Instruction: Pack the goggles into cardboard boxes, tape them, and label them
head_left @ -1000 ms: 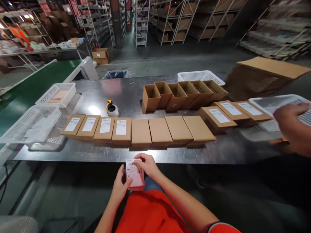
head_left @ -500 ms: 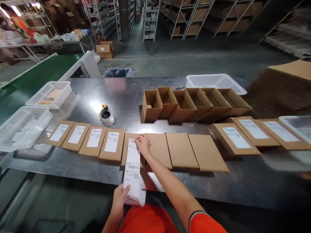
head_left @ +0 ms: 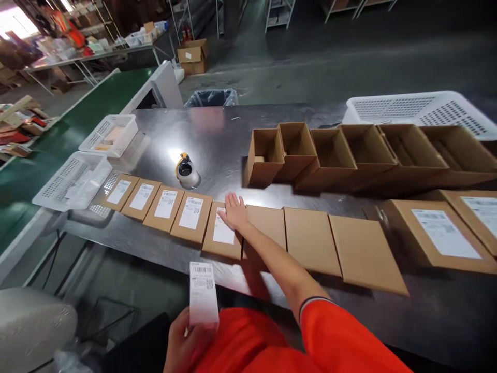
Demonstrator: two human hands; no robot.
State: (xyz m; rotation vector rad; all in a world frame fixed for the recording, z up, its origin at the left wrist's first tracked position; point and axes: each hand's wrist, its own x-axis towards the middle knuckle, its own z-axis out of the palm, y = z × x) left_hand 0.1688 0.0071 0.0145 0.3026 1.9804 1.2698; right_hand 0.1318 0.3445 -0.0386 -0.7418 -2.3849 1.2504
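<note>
With fingers stretched flat, my right hand lies on the upper part of a white shipping label stuck on a closed cardboard box. Low in front of my body, my left hand grips a strip of shipping labels printed with a barcode and a square code. To the left of the box stand several closed boxes with labels on top. On its right are three closed boxes with plain lids, one of them a plain box partly beside my forearm.
A tape dispenser stands on the metal table. Several open boxes form a row behind. White baskets sit at the left, another white basket at the back right. A green conveyor runs along the left.
The label strip has come apart: one label now lies on the box, the rest stays in my left hand, drawn lower. My right hand went from pinching to flat. The view shifted.
</note>
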